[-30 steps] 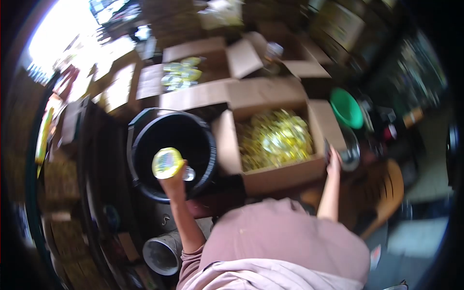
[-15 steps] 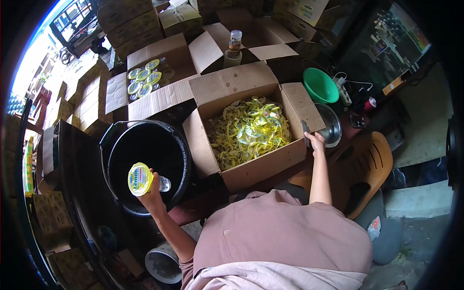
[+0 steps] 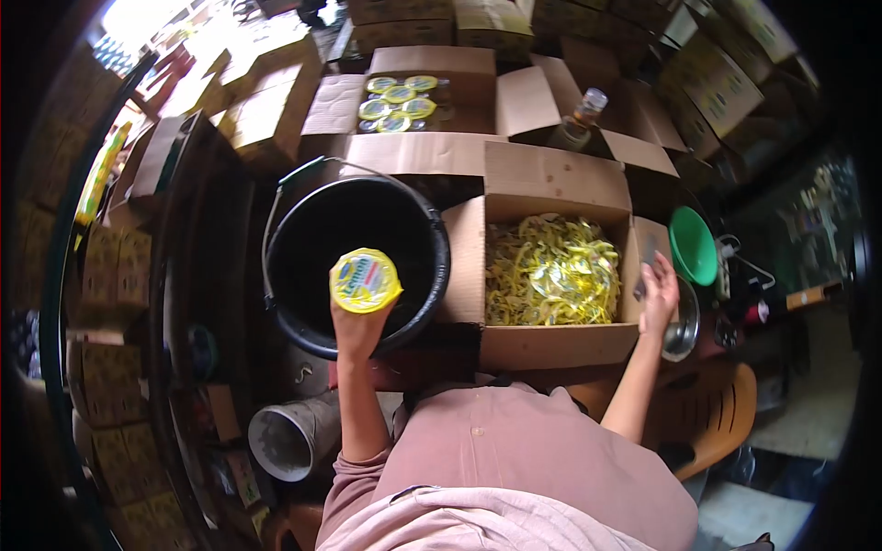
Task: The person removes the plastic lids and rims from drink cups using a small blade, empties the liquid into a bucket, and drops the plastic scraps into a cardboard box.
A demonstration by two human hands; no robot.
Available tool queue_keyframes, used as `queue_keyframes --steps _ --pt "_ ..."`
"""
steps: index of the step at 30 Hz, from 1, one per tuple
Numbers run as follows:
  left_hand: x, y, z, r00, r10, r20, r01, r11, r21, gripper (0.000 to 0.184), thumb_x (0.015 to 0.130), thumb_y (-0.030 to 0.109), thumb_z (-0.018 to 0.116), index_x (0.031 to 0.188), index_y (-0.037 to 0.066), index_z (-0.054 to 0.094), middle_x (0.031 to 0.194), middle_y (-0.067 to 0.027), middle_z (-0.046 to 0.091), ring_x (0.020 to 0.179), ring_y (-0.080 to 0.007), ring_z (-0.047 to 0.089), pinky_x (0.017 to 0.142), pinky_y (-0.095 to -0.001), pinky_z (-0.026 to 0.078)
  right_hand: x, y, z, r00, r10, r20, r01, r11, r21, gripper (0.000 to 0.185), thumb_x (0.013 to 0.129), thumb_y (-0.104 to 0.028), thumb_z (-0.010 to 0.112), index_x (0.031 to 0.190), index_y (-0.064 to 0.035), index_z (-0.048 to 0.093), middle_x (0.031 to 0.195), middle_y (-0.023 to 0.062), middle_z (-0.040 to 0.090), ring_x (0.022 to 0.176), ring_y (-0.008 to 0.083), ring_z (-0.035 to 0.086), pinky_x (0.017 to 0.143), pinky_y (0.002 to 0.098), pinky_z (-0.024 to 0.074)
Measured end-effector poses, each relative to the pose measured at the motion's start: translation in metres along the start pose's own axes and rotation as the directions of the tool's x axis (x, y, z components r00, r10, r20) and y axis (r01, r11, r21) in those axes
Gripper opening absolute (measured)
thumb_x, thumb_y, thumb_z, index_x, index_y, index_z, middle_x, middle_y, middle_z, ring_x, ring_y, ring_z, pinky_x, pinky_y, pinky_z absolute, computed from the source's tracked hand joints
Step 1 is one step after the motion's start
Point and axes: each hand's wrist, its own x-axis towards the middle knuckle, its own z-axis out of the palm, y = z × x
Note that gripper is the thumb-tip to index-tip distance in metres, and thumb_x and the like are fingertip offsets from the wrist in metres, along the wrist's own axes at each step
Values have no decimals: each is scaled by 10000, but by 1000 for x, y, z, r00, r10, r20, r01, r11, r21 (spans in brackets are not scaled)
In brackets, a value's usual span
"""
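Note:
My left hand [image 3: 356, 329] is closed around a sealed drink cup [image 3: 365, 280] with a yellow "Lemon" film lid facing up, held over the near side of a black bucket [image 3: 439, 266]. My right hand [image 3: 659, 292] grips a dark, flat, blade-like tool [image 3: 650, 253] at the right flap of an open carton [image 3: 542, 349]. I cannot make out the tool's exact kind. Yellow film scraps [image 3: 560, 271] fill much of that carton.
Behind the bucket, another carton [image 3: 418, 154] holds several yellow-lidded cups [image 3: 398, 95]. A bottle [image 3: 588, 107] stands at the back. To the right are a green bowl [image 3: 693, 246], a metal bowl [image 3: 681, 335] and an orange chair [image 3: 726, 418].
The camera view has turned, shifting the scene rightward. My left hand has brought the cup more upright, its lid toward me. My right hand still has the dark tool by the carton flap.

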Motion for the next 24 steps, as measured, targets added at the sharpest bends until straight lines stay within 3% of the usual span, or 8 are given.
queue_keyframes --steps 3,4,5,6,8,11,24 --pt "0 3 0 998 60 25 -61 998 8 511 584 -11 749 1016 26 479 915 -48 587 821 -125 571 764 -250 459 -31 -52 107 864 -132 487 186 981 -63 303 784 9 584 1077 -65 567 771 -27 549 674 40 495 604 173 423" --pt "0 1 -1 998 52 28 -51 999 -11 512 581 -2 756 1012 26 481 915 -51 590 820 -128 574 763 -251 460 -49 -73 137 800 -161 578 246 967 -72 280 769 27 585 1033 -66 600 756 -7 564 643 60 516 578 203 441" --pt "0 -1 -2 997 74 25 -75 996 55 512 576 11 766 1004 22 486 921 -60 594 824 -134 578 764 -252 460 -62 -84 160 675 -325 662 437 899 -5 290 754 37 582 1024 -66 601 737 33 572 635 120 547 579 241 454" --pt "0 1 -1 994 108 34 -111 989 93 469 597 -14 738 1012 23 523 935 -48 598 832 -121 577 777 -254 462 -72 -92 179 512 -468 721 603 793 86 299 739 46 580 1015 -66 602 718 74 580 628 179 578 579 279 466" --pt "1 7 2 992 120 27 -122 990 65 479 594 -23 736 1015 29 513 941 -48 589 846 -122 571 775 -254 461 -96 -106 202 368 -407 836 609 785 114 315 734 41 553 1030 -58 590 755 116 564 650 261 577 608 323 478" --pt "1 3 1 995 101 20 -102 994 38 522 586 29 755 1033 32 485 935 -71 590 845 -159 587 760 -267 468 -110 -102 224 226 -427 875 658 730 186 343 708 37 542 1037 -52 582 783 107 532 674 263 576 614 340 480" --pt "0 10 0 994 108 28 -110 990 87 538 581 43 753 1047 44 484 946 -78 592 850 -160 588 756 -273 474 -125 -103 235 190 -396 899 751 648 127 304 675 20 556 976 -4 586 845 112 539 766 258 578 677 334 491"
